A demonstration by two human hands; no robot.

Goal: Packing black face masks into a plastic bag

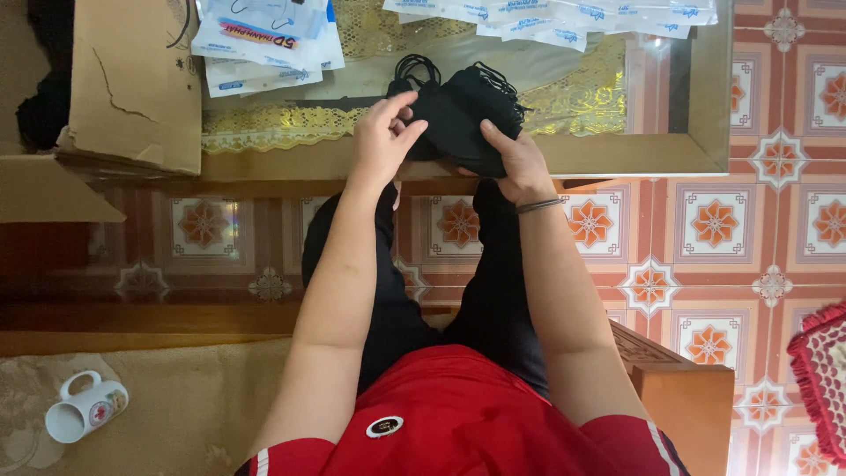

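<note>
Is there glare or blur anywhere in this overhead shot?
Head view: glare washes the clear packets on the glass table; the black masks held by the left hand and right hand lose detail in darkness; edges look softly blurred.

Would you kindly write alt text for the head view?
Both hands, left hand and right hand, grip a stack of black face masks at a glass table edge. Packaged masks lie beyond; a white mug lies sideways.

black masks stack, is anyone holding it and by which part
Yes. Both hands hold the stack of black fabric face masks: the left hand pinches its left end, the right hand supports its lower right edge.
</note>
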